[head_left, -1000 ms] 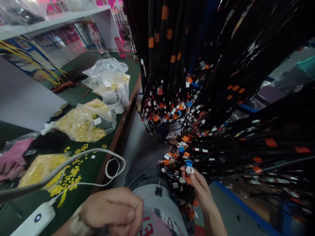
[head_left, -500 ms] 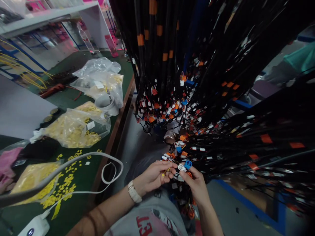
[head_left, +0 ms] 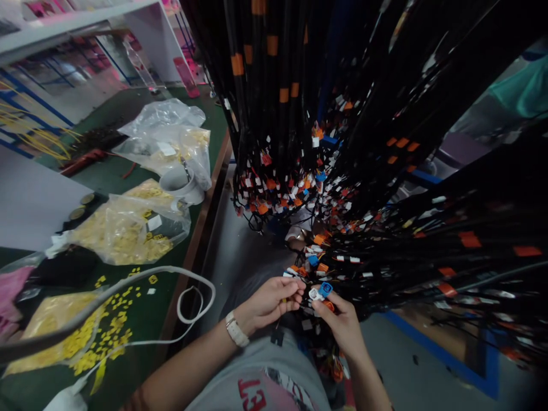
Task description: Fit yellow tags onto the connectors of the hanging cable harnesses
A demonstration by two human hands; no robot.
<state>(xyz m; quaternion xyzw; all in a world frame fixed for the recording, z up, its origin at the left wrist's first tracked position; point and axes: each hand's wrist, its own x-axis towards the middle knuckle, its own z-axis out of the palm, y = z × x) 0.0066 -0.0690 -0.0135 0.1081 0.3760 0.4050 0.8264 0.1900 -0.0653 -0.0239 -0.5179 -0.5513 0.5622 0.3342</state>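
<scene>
"How do the hands stand?"

"The right hand (head_left: 340, 322) has thumb and fingers pinched on the white connector (head_left: 315, 294) and the blue connector (head_left: 326, 289), which sit side by side in front of the wearer's body. The left hand (head_left: 274, 301) is loosely curled just beside them, fingertips drawn together; I can't tell whether anything small is between them."

"What would make this close work go well?"

"I'd support the connectors from behind, with their faces turned toward the left hand and the right thumb clear of the openings. Gentle, straight pressure should be kinder to small parts than twisting, and the wires shouldn't be tugged."

"And around them?"

"Black cables (head_left: 402, 245) crowd in close, their many connector ends easily snagged, I'd think. Off to the left, well apart, loose yellow pieces (head_left: 115, 326) lie scattered on the green surface (head_left: 143, 362), near a clear bag (head_left: 124, 228) of yellow parts."
</scene>
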